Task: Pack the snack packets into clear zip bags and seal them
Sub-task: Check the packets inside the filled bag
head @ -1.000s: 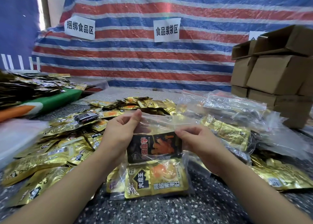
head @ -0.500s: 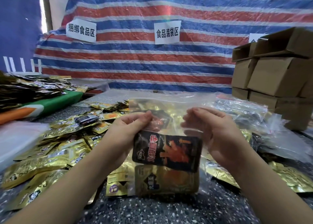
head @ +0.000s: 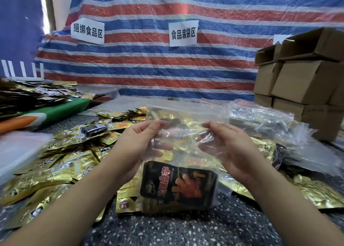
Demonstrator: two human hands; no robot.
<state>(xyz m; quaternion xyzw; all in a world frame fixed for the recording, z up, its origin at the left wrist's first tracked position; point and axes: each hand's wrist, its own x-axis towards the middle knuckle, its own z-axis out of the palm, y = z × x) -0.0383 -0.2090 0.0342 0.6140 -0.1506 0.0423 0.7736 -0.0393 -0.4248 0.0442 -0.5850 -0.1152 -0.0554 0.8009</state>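
While the black snack packet [head: 178, 185] sits low inside the clear zip bag [head: 184, 149], held upright over the counter's near edge, left hand [head: 138, 145] and right hand [head: 228, 147] pinch its sides; sealing looks next, needing fingers pressed along the zip.

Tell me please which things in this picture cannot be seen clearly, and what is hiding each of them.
- Head view: the zip strip of the clear bag is blurred; sealed or not cannot be told.
- The gold packet is mostly covered by the black packet.
- The fingers of the left hand and those of the right hand show only hazily through the plastic.
- The third white sign is cut off by the cardboard boxes.
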